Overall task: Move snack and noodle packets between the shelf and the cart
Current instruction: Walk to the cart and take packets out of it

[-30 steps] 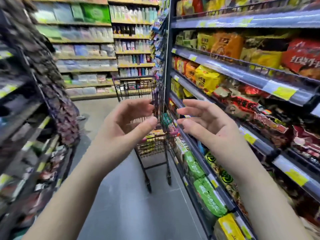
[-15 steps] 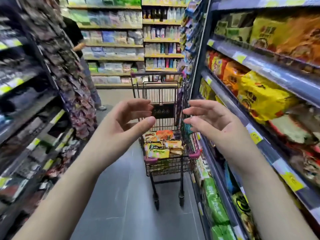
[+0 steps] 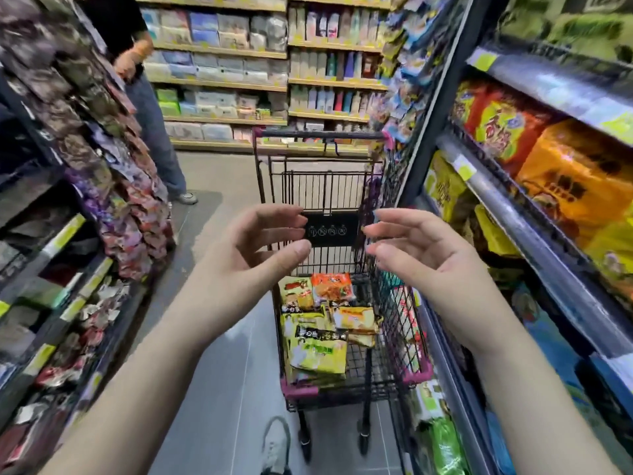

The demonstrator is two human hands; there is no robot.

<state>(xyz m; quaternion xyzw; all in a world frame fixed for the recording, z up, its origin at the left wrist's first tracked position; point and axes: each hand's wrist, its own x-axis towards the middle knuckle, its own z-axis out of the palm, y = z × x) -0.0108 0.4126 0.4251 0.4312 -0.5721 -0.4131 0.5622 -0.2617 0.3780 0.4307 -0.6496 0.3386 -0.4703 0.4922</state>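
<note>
Left hand (image 3: 246,250) at 11 o'clock, fingers loosely spread, holding nothing; cart (image 3: 318,134) at 12 o'clock, noodle packets (image 3: 317,351) heaped in its basket below both hands; right hand (image 3: 423,255) at 1 o'clock, likewise spread and empty; shelf (image 3: 534,238) at 3 o'clock, stocked. Judged: between transfers; next, reach down, grip one packet, carry it to the shelf.

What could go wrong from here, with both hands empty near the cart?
Packets lie loosely piled in the cart, so the left hand or right hand lifting one may drag others out. The cart sits close to the right shelf and could snag. A bystander stands ahead, in its possible path.
</note>
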